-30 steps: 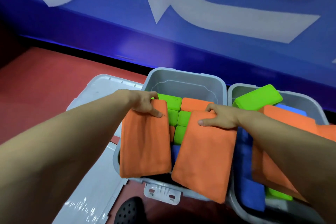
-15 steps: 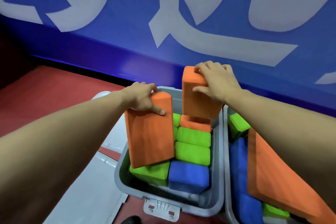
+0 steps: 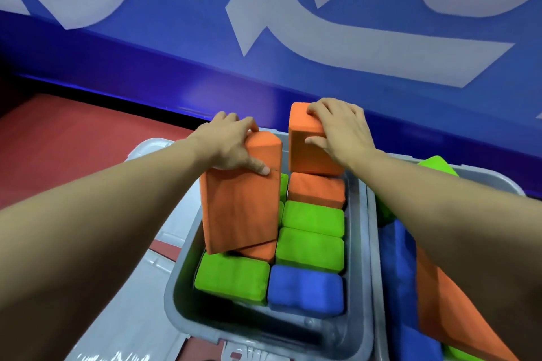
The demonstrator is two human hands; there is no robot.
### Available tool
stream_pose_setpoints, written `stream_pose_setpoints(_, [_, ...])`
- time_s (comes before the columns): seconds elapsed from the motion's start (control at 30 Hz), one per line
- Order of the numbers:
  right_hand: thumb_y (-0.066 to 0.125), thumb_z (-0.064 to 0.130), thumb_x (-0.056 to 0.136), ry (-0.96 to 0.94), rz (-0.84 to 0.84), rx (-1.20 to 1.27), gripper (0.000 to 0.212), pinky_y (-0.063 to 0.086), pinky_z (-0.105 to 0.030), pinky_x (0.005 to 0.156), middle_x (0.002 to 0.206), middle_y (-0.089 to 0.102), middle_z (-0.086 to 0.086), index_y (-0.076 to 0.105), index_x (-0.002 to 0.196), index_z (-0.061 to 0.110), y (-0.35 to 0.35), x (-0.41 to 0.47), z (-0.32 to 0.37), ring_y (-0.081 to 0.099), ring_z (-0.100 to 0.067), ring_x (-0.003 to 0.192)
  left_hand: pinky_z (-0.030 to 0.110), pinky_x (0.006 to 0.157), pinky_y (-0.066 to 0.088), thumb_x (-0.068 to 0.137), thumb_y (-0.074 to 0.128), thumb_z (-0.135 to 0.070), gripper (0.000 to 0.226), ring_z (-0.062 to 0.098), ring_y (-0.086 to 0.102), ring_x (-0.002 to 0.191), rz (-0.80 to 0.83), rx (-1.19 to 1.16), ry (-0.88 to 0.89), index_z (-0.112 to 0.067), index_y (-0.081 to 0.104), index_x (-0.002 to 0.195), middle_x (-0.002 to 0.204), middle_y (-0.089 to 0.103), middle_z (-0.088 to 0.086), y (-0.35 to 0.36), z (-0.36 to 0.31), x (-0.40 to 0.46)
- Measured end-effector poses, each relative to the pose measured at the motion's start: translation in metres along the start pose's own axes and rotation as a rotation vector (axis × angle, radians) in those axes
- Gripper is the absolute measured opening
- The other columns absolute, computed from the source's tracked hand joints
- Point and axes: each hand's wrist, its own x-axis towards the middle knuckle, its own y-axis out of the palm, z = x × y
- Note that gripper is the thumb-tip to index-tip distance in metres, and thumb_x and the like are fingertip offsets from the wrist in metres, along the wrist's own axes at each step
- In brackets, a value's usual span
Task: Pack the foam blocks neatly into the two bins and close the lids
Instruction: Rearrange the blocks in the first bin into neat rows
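My left hand (image 3: 231, 145) grips the top of a long orange foam block (image 3: 240, 199) that stands upright at the left side of the left grey bin (image 3: 181, 299). My right hand (image 3: 340, 132) grips a second upright orange block (image 3: 308, 152) at the bin's far right corner. Inside this bin lie green blocks (image 3: 311, 231), another green one (image 3: 231, 278), a blue block (image 3: 305, 290) and a flat orange block (image 3: 316, 189). The right bin (image 3: 372, 243) holds blue, green and orange blocks, partly hidden by my right arm.
A grey lid (image 3: 126, 325) lies open on the red floor (image 3: 73, 141) left of the left bin. A blue wall (image 3: 205, 38) with white shapes stands just behind the bins. A latch (image 3: 243, 353) sticks out at the left bin's near edge.
Both orange blocks lay flat across the left bin a second ago; each hand has tipped its block up on end. In the last half second they barely moved.
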Motion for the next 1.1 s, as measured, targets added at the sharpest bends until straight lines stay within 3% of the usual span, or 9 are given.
stream_pose_setpoints(0.4, [0.074,0.046,0.085,0.091,0.242,0.074,0.056,0.039,-0.041,0.100,0.136,0.054,0.001,0.050,0.133,0.027,0.091,-0.014,-0.015,0.051,-0.024,0.124,0.049,0.105,0.043,0.054,0.076,-0.084,0.102,0.028,0.040,0.131,0.104,-0.018,-0.041,-0.038,0.046,0.140,0.133,0.054,0.002,-0.002,0.010,0.043])
stream_pose_setpoints(0.53, [0.059,0.044,0.096,0.083,0.376,0.130,0.044,0.029,-0.048,0.113,0.142,0.050,-0.002,0.051,0.135,0.024,0.124,-0.023,-0.020,0.044,-0.026,0.134,0.047,0.103,0.047,0.049,0.077,-0.086,0.100,0.026,0.046,0.126,0.128,-0.073,-0.060,-0.041,0.049,0.134,0.130,0.059,0.000,0.002,0.017,0.054])
stream_pose_setpoints(0.7, [0.040,0.058,0.100,0.177,0.485,0.174,0.051,0.014,-0.053,0.120,0.164,0.023,-0.003,0.045,0.141,0.028,0.159,-0.048,-0.024,0.013,-0.029,0.153,0.044,0.101,0.050,0.046,0.078,-0.085,0.102,0.026,0.056,0.114,0.148,-0.127,-0.089,-0.041,0.050,0.134,0.128,0.061,-0.003,0.004,0.024,0.061])
stream_pose_setpoints(0.93, [0.032,0.064,0.099,0.212,0.542,0.169,0.060,0.007,-0.056,0.122,0.169,0.006,-0.002,0.036,0.150,0.031,0.156,-0.050,-0.021,0.002,-0.028,0.155,0.045,0.103,0.050,0.047,0.080,-0.082,0.106,0.027,0.059,0.114,0.157,-0.201,-0.111,-0.036,0.050,0.137,0.130,0.060,-0.003,0.006,0.032,0.051])
stream_pose_setpoints(1.1, [0.021,0.067,0.099,0.281,0.628,0.127,0.070,-0.006,-0.054,0.122,0.167,-0.016,0.002,0.003,0.160,0.038,0.154,-0.072,-0.010,-0.012,-0.025,0.154,0.040,0.095,0.052,0.048,0.078,-0.083,0.101,0.022,0.061,0.108,0.114,-0.207,-0.082,-0.036,0.052,0.134,0.123,0.064,-0.005,0.001,0.031,0.033])
